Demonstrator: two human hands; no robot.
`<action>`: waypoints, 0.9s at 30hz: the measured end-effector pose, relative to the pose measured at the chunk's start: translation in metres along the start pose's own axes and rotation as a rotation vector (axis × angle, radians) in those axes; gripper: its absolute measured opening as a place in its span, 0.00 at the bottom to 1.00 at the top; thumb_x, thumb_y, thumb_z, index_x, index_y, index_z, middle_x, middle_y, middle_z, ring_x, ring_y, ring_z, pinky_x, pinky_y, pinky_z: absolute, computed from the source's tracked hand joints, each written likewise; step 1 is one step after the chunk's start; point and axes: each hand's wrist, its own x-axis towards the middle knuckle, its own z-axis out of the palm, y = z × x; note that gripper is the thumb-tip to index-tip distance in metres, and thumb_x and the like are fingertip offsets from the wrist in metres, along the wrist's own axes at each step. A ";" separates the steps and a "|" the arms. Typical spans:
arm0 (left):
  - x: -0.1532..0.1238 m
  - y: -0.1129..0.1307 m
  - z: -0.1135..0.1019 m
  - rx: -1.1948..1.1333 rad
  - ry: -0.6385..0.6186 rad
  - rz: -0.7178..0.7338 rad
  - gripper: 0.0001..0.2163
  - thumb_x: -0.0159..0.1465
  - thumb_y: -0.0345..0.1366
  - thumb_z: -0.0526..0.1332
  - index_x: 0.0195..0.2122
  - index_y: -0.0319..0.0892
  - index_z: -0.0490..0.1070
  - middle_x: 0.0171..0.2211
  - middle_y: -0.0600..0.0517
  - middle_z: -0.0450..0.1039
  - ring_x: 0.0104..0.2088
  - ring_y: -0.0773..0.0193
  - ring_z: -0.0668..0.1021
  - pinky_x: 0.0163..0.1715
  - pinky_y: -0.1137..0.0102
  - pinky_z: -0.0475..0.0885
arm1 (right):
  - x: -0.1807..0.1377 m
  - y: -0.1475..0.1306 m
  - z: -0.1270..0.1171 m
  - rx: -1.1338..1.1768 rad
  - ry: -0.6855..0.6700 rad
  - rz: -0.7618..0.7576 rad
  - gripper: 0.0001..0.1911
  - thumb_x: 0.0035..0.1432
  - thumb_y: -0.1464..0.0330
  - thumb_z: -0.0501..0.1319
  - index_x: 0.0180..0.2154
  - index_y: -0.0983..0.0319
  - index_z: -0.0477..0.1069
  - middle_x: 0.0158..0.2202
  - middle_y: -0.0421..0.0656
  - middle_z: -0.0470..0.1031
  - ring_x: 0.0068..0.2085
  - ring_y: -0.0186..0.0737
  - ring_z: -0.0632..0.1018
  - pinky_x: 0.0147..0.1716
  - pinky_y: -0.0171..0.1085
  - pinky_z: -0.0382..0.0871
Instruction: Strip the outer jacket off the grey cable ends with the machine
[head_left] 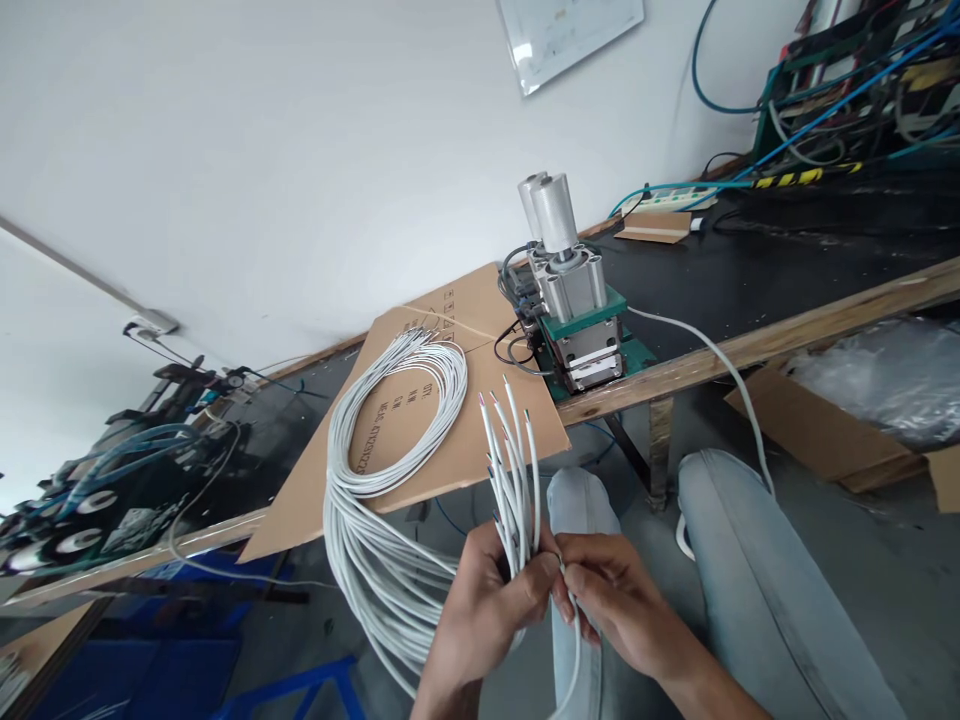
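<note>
My left hand [491,600] is closed around a bundle of white cables [514,480], whose cut ends point up and show small coloured wire tips. Right beside it, my right hand [611,595] pinches a single white cable [576,650] between thumb and fingers, and the two hands touch or nearly touch. That cable hangs down below my fingers. A large coil of white cables [341,470] lies on a cardboard sheet [480,420], its lower part drooping over the edge toward my left hand.
A metal press with two cylinders [566,290] stands on the black workbench [690,270]. Another machine [127,490] sits at the left. Tubes and equipment [847,110] fill the far right. Cardboard and clear plastic [885,380] lie below the bench, and a blue stand [300,690] is on the floor.
</note>
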 end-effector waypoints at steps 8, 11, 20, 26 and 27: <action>-0.003 -0.005 0.002 -0.063 -0.002 0.093 0.14 0.64 0.43 0.67 0.29 0.40 0.68 0.21 0.56 0.69 0.18 0.74 0.65 0.18 0.77 0.56 | 0.002 0.007 0.002 0.038 0.013 -0.017 0.22 0.64 0.53 0.63 0.28 0.65 0.76 0.23 0.37 0.65 0.20 0.27 0.62 0.18 0.30 0.56; -0.002 -0.005 0.000 -0.073 -0.003 0.072 0.14 0.64 0.44 0.67 0.31 0.40 0.68 0.20 0.56 0.69 0.18 0.73 0.66 0.18 0.77 0.56 | 0.003 0.007 0.002 0.042 0.010 -0.002 0.24 0.64 0.51 0.63 0.28 0.64 0.76 0.23 0.36 0.64 0.20 0.27 0.60 0.17 0.29 0.54; 0.006 0.003 0.001 0.068 -0.022 0.027 0.06 0.60 0.32 0.64 0.28 0.41 0.67 0.17 0.58 0.69 0.19 0.69 0.71 0.22 0.76 0.63 | 0.003 -0.013 -0.005 -0.088 -0.043 0.040 0.23 0.66 0.54 0.62 0.28 0.65 0.75 0.23 0.38 0.66 0.21 0.27 0.63 0.19 0.30 0.56; 0.007 0.005 0.001 0.216 0.010 0.044 0.05 0.56 0.29 0.61 0.27 0.42 0.65 0.19 0.58 0.66 0.21 0.67 0.70 0.24 0.73 0.64 | 0.002 -0.027 -0.001 -0.226 -0.023 0.058 0.22 0.67 0.54 0.60 0.28 0.64 0.72 0.24 0.36 0.64 0.22 0.29 0.64 0.20 0.30 0.57; 0.007 0.005 0.001 0.238 0.016 0.049 0.04 0.56 0.30 0.61 0.27 0.42 0.65 0.19 0.58 0.65 0.21 0.67 0.69 0.24 0.72 0.64 | 0.002 -0.028 -0.001 -0.246 -0.017 0.058 0.22 0.68 0.55 0.60 0.28 0.64 0.72 0.24 0.36 0.64 0.22 0.29 0.64 0.21 0.30 0.57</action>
